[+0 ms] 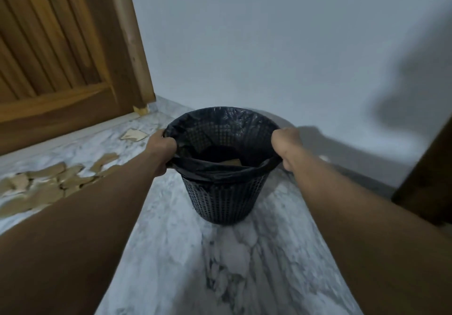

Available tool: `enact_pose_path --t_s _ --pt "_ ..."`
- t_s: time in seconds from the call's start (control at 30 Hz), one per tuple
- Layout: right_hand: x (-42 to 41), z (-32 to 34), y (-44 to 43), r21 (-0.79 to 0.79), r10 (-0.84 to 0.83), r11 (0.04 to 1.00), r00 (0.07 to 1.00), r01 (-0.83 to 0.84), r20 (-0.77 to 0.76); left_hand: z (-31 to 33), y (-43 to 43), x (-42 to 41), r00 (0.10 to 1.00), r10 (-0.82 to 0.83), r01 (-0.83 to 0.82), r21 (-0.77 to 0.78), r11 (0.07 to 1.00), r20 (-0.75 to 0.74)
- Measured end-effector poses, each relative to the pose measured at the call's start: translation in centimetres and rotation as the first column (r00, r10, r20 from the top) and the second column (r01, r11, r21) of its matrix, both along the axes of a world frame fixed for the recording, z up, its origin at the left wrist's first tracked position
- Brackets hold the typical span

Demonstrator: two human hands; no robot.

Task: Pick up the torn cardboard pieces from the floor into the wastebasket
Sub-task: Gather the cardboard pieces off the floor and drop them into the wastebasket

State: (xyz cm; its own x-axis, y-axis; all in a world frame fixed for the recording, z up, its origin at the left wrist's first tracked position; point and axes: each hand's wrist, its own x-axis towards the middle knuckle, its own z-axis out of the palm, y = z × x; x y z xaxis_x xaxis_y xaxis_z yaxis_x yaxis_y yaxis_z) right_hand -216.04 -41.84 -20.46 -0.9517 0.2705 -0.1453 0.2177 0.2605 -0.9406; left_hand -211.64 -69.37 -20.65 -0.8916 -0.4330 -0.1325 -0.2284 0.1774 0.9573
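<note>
I hold the black mesh wastebasket by its rim, my left hand and my right hand each gripping the edge of the black plastic liner. Inside I see at least one brown piece at the bottom, so I judge the work has started. Most torn cardboard pieces lie on the marble floor to my left, near the wooden door. These remain to collect.

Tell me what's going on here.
A person holds the wastebasket by its rim, left hand on one side, right hand on the other, fingers curled over the black liner. At least one cardboard piece lies inside. Most torn pieces lie on the floor to the left, by the wooden door.
</note>
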Motion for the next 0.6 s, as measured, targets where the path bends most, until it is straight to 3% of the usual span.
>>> enact_pose_path --t_s 0.17,0.3,0.47,0.6 --pt "-0.2 -1.4 -2.3 0.070 0.056 0.996 0.998 -0.057 0.024 -1.3 -1.8 -0.3 0.996 -0.030 0.028 0.023 0.999 0.078" --pt "0.0 0.1 -3.4 0.232 0.052 0.971 0.997 -0.062 0.049 -0.7 -2.0 0.7 0.983 -0.093 0.097 -0.016 0.995 0.159" --pt "1.8 4.9 -6.7 0.419 0.059 0.907 0.998 -0.043 -0.025 -0.2 -4.0 1.7 0.968 -0.153 0.155 0.009 0.988 0.200" --pt "3.9 6.4 -12.3 0.513 0.176 0.852 0.981 -0.106 -0.088 0.1 -7.7 3.7 0.969 -0.144 0.148 -0.006 0.989 0.199"
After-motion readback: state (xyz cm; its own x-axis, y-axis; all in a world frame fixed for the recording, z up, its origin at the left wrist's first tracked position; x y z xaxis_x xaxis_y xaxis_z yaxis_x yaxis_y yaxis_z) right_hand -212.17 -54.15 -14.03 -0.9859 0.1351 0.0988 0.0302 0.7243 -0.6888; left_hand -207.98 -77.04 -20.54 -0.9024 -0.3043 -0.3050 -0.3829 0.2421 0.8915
